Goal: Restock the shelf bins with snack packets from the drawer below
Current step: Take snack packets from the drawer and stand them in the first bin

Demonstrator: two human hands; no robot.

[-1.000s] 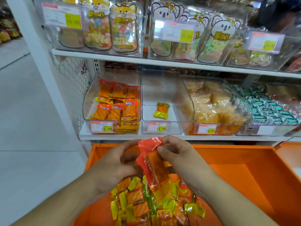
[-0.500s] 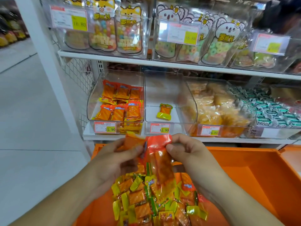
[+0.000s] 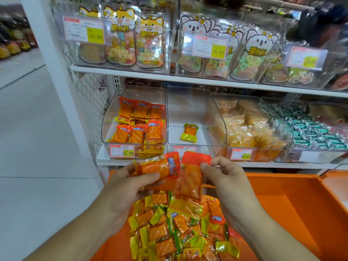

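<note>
Orange drawer point(image 3: 282, 208) below the shelf holds a heap of green-and-orange snack packets point(image 3: 180, 230). Left hand point(image 3: 124, 187) grips one orange packet point(image 3: 158, 167) sideways, thumb across its face; right hand point(image 3: 224, 178) pinches the red top edge of a second orange packet point(image 3: 192, 180), which hangs over the heap. Middle shelf bin point(image 3: 188, 140) holds a single green-ended packet point(image 3: 190, 132)

The snack packets point(image 3: 177, 228) low in the frame are glossy, crinkled plastic film. The bins point(image 3: 188, 108) mid-frame are clear, smooth, shiny plastic with paper price labels point(image 3: 122, 151). The drawer point(image 3: 293, 202) at lower right looks smooth, semi-matt orange plastic; the shelf point(image 3: 188, 80) looks white and smooth.
</note>
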